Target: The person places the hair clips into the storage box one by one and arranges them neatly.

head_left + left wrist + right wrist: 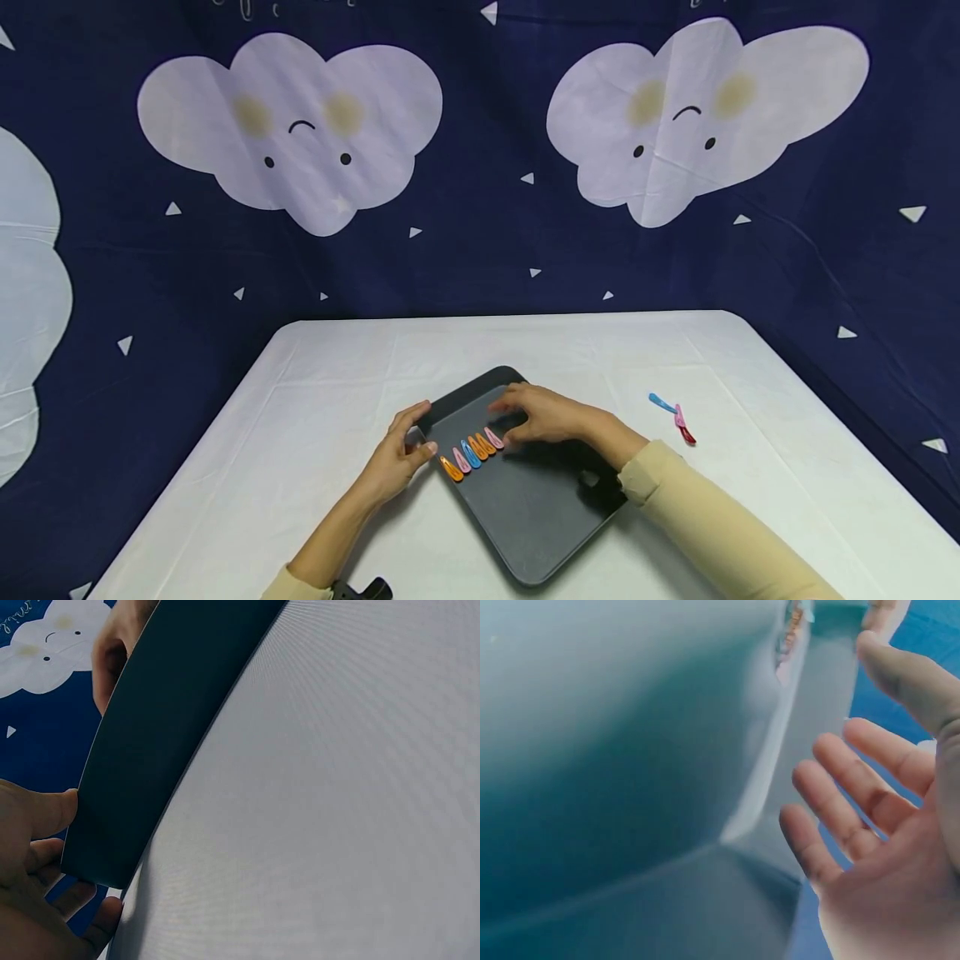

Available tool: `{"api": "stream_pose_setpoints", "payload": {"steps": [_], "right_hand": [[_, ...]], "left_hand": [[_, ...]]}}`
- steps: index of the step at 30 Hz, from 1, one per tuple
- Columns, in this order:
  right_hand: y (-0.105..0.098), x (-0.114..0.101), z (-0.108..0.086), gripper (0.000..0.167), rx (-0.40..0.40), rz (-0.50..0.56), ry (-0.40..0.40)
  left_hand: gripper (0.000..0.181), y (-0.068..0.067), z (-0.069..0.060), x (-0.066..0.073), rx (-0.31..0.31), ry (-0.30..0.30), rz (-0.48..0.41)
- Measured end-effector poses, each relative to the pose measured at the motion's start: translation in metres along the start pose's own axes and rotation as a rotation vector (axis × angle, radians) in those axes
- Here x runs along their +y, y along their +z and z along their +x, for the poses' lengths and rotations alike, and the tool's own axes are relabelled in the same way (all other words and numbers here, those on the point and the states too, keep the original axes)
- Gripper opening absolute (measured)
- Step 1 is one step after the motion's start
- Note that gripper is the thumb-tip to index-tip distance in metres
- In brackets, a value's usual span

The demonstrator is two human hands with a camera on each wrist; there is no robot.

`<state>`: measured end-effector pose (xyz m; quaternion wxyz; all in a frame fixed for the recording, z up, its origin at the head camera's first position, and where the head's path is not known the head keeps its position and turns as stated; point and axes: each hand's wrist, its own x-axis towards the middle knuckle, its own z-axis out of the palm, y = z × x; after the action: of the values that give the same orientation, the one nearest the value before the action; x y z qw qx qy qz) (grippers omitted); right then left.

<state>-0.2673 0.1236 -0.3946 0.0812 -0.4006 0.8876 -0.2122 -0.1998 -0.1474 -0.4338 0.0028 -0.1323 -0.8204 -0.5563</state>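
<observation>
A dark grey rectangular tray [540,517] lies slanted on the table. Inside it, near the left wall, several snap hair clips form a row: an orange clip [451,469] at the near end, then pink, blue and orange ones, and a pink clip [493,437] at the far end. My left hand [397,450] holds the tray's left corner between thumb and fingers, as the left wrist view also shows. Over the tray, my right hand [546,414] has its fingers apart with nothing between them, its thumb close to the far pink clip. In the right wrist view its palm [900,862] shows bare.
On the white table [247,500], right of the tray, lie a blue clip [662,402], a pink clip [679,415] and a red clip [687,435], close together. A dark blue cloth [480,267] with white clouds hangs behind the table.
</observation>
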Motion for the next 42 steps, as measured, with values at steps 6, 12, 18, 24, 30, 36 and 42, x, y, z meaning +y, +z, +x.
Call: {"api": "stream_pose_setpoints", "payload": {"steps": [6, 12, 18, 24, 30, 36, 42], "right_hand": [[-0.016, -0.001, -0.012, 0.051, 0.086, 0.04, -0.03], [-0.028, 0.004, -0.028, 0.048, 0.205, 0.055, -0.013], [-0.037, 0.012, -0.045, 0.045, 0.327, 0.053, 0.016], [-0.038, 0.024, -0.064, 0.042, 0.399, 0.054, 0.044], [-0.034, 0.036, -0.082, 0.04, 0.423, 0.069, 0.088], [-0.025, 0.045, -0.096, 0.041, 0.401, 0.124, 0.135], [-0.014, 0.05, -0.105, 0.041, 0.354, 0.185, 0.152]], "left_hand": [[0.059, 0.0, 0.0, 0.0, 0.003, -0.003, 0.002], [0.059, 0.0, 0.0, 0.0, 0.001, -0.001, 0.005], [0.059, 0.0, 0.0, 0.0, 0.004, 0.006, 0.006], [0.059, 0.0, 0.0, 0.0, 0.002, 0.004, -0.005], [0.059, 0.0, 0.0, 0.0, 0.002, 0.001, -0.016], [0.059, 0.001, 0.0, 0.0, 0.007, 0.0, -0.014], [0.059, 0.001, 0.0, 0.0, 0.011, 0.011, -0.021]]}}
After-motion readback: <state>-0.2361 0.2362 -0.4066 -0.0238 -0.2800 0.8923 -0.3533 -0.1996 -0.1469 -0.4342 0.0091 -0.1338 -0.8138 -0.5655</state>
